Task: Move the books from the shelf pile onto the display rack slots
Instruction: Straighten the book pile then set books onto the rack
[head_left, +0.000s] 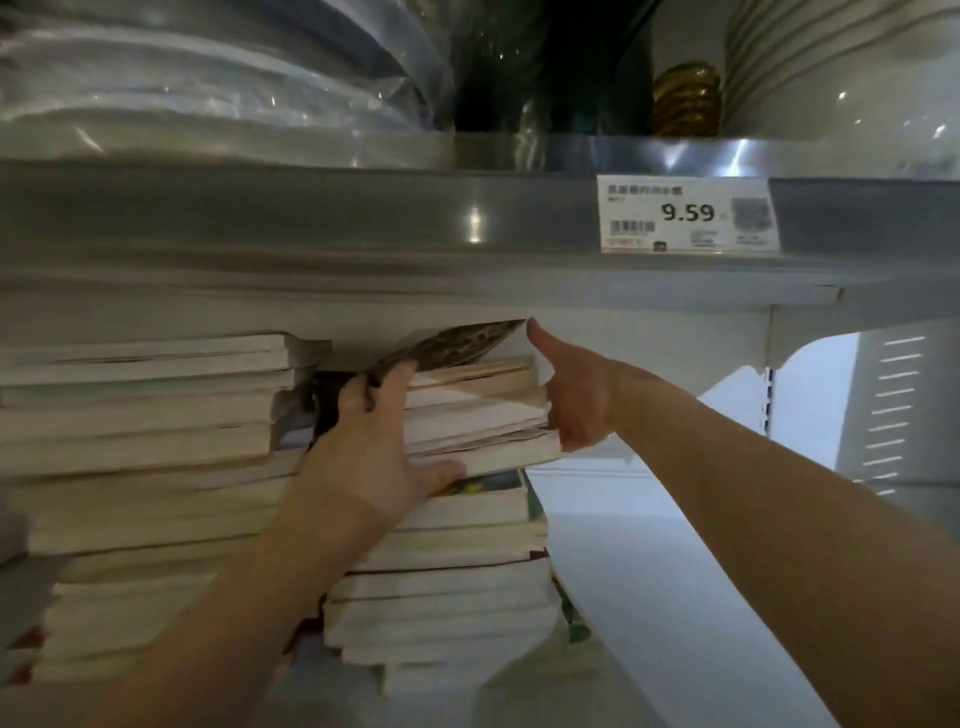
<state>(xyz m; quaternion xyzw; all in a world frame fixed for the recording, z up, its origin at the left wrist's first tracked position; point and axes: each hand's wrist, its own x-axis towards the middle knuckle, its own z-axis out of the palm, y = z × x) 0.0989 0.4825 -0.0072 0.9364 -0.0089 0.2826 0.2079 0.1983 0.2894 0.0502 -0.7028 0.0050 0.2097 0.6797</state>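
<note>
Two tall piles of books lie flat on a shelf, pages facing me: a left pile (150, 467) and a right pile (452, 587). My left hand (374, 441) grips the left end of the top few books (478, 415) of the right pile, fingers curled over the top and thumb under them. The uppermost book's dark patterned cover (457, 345) bends upward. My right hand (571, 395) holds the right end of the same books, thumb raised; its fingers are hidden behind them. No display rack is in view.
A metal shelf edge (363, 223) hangs close above the piles, with a price tag (688, 214) reading 9.59. Plastic-wrapped goods and stacked white bowls (831, 67) sit above. To the right of the piles lies bare white shelf surface (675, 571).
</note>
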